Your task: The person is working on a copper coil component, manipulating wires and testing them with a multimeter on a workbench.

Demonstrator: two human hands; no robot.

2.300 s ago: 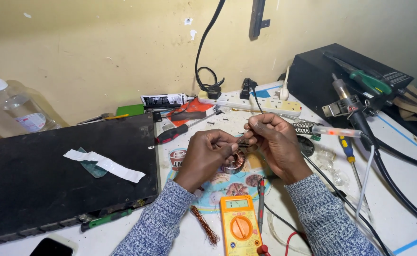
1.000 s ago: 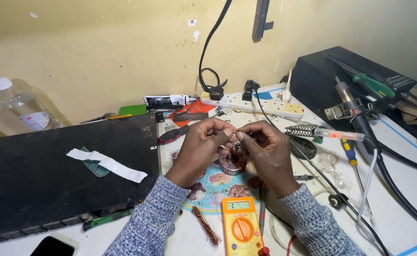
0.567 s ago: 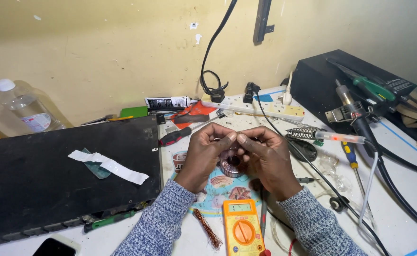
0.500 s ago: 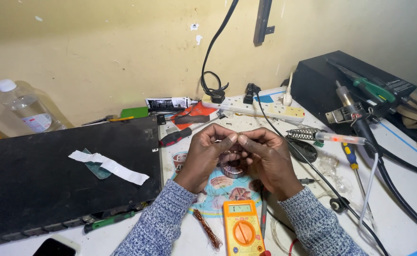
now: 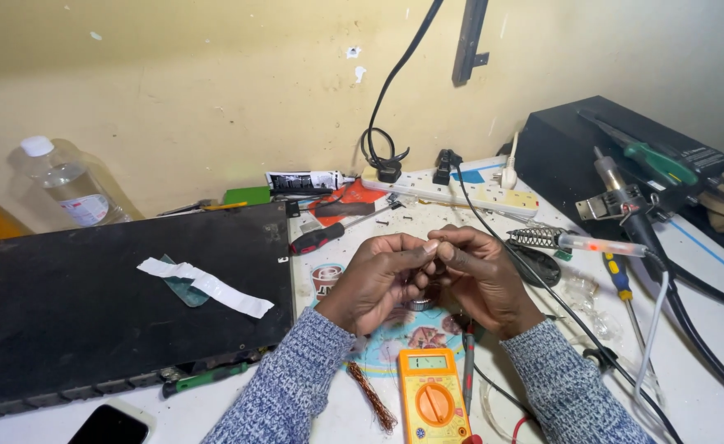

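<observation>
Above the cluttered white desk (image 5: 712, 345), the left hand (image 5: 376, 279) and right hand (image 5: 484, 275) meet fingertip to fingertip, pinching a small part too hidden to identify, over a round metal coil piece (image 5: 420, 301). A slip would likely drop it among loose wires; the orange multimeter (image 5: 433, 396) and copper wire bundle (image 5: 372, 396) lie just below.

Bench, centre: left hand (image 5: 376, 279) and right hand (image 5: 484, 275) fingertip to fingertip above printed mat (image 5: 411, 333). Nearer than hands: multimeter (image 5: 433, 396), with wire coil (image 5: 370, 396) on its left. Left of hands: flat panel (image 5: 115, 304), tape strip (image 5: 206, 284) on top, bottle (image 5: 70, 185) behind, phone (image 5: 115, 425) in front. Behind hands: screwdriver (image 5: 329, 234), power strip (image 5: 461, 189) along wall. Right: soldering iron stand (image 5: 539, 238), box (image 5: 609, 156).
</observation>
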